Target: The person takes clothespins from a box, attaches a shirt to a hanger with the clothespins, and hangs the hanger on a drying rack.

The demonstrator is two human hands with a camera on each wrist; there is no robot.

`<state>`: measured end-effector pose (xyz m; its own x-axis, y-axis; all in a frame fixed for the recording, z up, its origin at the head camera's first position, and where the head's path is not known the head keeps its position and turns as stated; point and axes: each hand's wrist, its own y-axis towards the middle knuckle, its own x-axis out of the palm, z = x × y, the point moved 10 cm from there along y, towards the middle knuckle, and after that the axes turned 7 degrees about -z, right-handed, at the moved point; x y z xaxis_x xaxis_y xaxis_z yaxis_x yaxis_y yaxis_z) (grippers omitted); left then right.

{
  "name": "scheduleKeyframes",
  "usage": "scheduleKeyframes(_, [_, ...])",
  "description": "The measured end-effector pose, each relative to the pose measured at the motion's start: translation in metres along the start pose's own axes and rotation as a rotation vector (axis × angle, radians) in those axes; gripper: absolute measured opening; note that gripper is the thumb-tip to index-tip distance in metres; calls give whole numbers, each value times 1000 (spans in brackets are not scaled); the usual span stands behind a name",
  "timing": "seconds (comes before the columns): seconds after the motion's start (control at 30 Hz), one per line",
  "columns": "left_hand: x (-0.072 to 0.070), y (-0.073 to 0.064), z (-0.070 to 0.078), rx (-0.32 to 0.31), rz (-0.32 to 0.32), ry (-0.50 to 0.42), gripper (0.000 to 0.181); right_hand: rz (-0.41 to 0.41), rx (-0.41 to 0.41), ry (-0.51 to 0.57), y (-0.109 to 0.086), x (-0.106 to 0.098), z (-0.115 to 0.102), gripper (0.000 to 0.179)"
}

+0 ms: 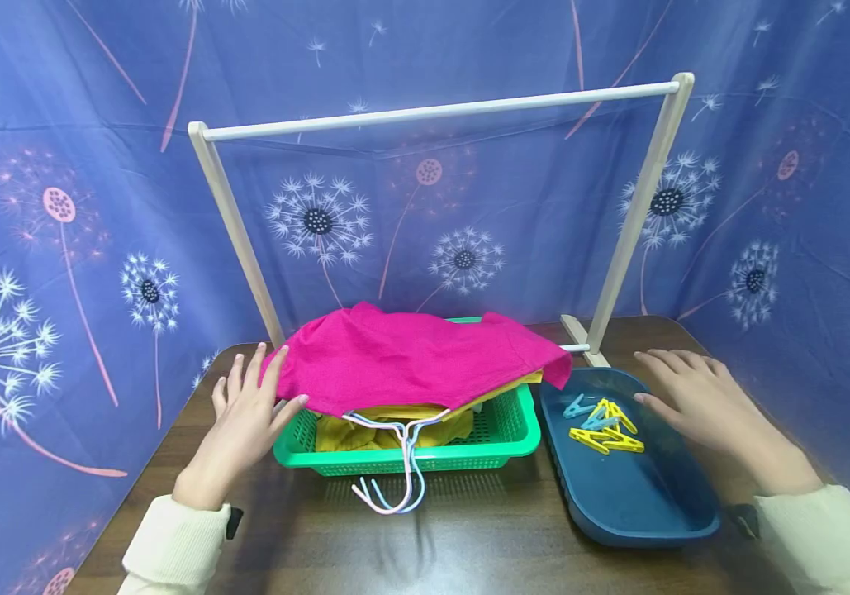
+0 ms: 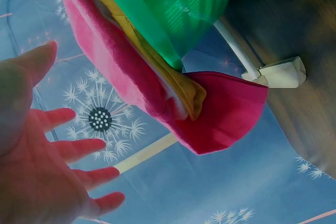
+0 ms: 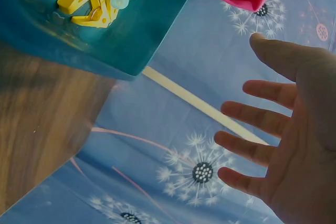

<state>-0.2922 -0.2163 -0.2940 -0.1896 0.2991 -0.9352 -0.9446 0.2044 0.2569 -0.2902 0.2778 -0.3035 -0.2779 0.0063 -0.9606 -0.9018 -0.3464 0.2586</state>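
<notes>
Plainly, both hands held nothing and stood well apart from each other. At the left, the left hand (image 1: 242,421) had its fingers spread straight beside the near end of the pink garment (image 1: 410,355); the left wrist view showed a gap between its fingers and the cloth. That garment lay across the top of the green basket (image 1: 484,452), both ends reaching past the rim, with yellow cloth (image 1: 358,438) beneath it. From its front edge came a pale pink hanger (image 1: 406,450) and a blue hanger (image 1: 417,478), hooks toward the person and arms running under the fabric, so fitting the hangers seemed at least begun; how well they sat inside could not be told. Above, the white rail (image 1: 439,111) bore no garment, which suggested that any hanging remained undone. Farther right, the yellow clothespins (image 1: 624,443) and light-blue clothespins (image 1: 579,406) lay loose in the dark blue tray (image 1: 633,496), and no clothespin showed on the cloth. Last, the right hand (image 1: 710,405) hovered by the tray's right side, fingers extended and separated. Overall, progress looked early.
</notes>
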Motion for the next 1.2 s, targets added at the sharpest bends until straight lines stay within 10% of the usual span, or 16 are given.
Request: scheduleKeyframes(1.2, [5,11,37,299,167,159,17,-253,-163,-35,42,53,-50,31])
